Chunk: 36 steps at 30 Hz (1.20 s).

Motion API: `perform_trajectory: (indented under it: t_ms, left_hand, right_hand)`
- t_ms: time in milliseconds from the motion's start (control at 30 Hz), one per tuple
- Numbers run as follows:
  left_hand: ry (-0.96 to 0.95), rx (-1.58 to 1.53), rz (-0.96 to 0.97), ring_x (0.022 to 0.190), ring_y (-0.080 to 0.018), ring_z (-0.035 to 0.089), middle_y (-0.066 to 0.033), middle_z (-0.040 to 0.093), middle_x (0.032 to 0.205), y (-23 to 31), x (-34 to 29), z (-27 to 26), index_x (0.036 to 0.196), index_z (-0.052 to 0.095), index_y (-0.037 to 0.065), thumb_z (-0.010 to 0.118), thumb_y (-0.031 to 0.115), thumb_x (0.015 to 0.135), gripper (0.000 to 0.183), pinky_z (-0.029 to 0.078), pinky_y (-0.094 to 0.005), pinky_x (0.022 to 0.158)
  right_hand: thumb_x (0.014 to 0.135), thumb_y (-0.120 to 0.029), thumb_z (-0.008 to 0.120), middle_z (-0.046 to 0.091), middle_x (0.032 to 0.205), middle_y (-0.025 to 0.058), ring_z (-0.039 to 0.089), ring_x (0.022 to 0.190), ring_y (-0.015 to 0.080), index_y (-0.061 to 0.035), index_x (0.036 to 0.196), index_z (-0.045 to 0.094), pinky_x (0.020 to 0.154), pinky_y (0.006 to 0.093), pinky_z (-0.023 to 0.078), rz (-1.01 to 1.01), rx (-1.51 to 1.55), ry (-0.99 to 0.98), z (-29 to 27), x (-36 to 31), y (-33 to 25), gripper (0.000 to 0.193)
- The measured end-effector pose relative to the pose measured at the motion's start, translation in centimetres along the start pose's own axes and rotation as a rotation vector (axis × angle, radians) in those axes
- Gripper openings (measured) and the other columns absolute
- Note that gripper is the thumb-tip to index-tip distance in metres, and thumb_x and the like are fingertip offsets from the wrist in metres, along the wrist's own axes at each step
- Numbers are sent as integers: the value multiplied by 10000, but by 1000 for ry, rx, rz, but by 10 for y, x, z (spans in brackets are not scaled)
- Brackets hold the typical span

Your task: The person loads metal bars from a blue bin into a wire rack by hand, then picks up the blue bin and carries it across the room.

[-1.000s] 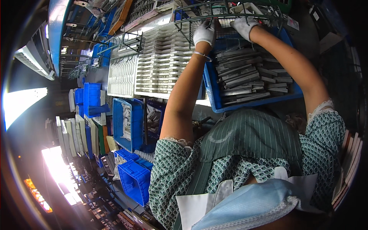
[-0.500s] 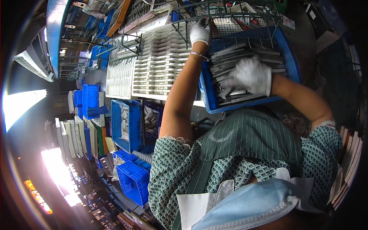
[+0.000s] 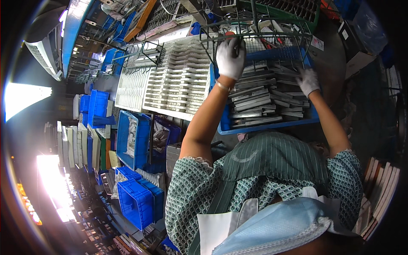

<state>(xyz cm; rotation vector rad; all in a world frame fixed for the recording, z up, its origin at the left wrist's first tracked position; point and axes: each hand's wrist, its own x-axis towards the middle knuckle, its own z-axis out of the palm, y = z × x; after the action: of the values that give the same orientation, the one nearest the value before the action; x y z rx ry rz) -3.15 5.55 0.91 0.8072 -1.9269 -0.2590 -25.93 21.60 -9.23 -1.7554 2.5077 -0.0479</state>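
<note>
A blue bin (image 3: 262, 126) in front of me holds many flat, narrow grey metal bars (image 3: 250, 101), lying in uneven rows. Across its far part stands a dark green wire basket (image 3: 272, 42) with mesh sides. My left hand (image 3: 230, 59), in a white glove with darkened fingertips, is closed at the basket's near left corner, fingers curled around the wire. My right hand (image 3: 309, 81), also gloved, is over the bars' right ends inside the bin, fingers apart and slightly blurred. Whether its fingertips touch a bar is hard to make out.
Left of the bin lie white ridged racks (image 3: 176, 80), with a smaller wire basket (image 3: 142, 57) on them. Blue crates (image 3: 135, 140) stand lower left, one holding pale pieces. A cardboard box (image 3: 359, 57) is at the far right, and stacked boards (image 3: 380, 191) stand by my right side.
My right hand has moved from the middle of the bars to their right ends, uncovering the bars. My left hand stays at the basket, slightly nearer me. The view has shifted a little.
</note>
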Motion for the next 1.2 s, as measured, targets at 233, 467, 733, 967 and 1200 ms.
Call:
perform_trajectory:
  t_ms: [233,467,733,967,1200]
  left_hand:
    - [152,81,81,840,-280,519,-149,543,919,18,-78,-69,1002,562,11,563,44,771,233,410,-333,747]
    - [-404,626,-951,977,-356,513,-211,531,1055,-88,-180,-73,1194,419,70,531,439,767,576,413,-425,817]
    - [-400,451,-1105,907,-397,546,-260,561,976,-99,-192,-46,1099,448,19,470,509,768,592,420,-437,786]
    - [-349,445,-1102,907,-393,548,-253,569,961,-103,-194,-48,1075,482,28,486,533,745,604,420,-431,791]
    - [-383,434,-1137,897,-395,551,-252,570,960,-98,-191,-50,1056,488,28,482,545,741,606,422,-435,779]
  right_hand:
    - [773,-283,520,464,1172,211,482,1039,363,-121,1315,232,883,413,378,479,410,-101,67,23,89,635]
    - [761,-317,553,471,1144,224,474,1026,383,-97,1238,310,866,431,391,476,477,-76,61,8,65,579]
    - [755,-310,555,501,1114,209,506,991,370,-107,1224,310,825,435,413,498,501,-61,51,-1,73,567]
    - [741,-314,564,520,1067,225,510,965,381,-96,1211,342,812,432,411,481,530,-10,51,7,71,564]
    - [755,-313,559,499,1120,211,497,1012,357,-91,1231,311,849,411,401,461,506,-62,62,7,78,581]
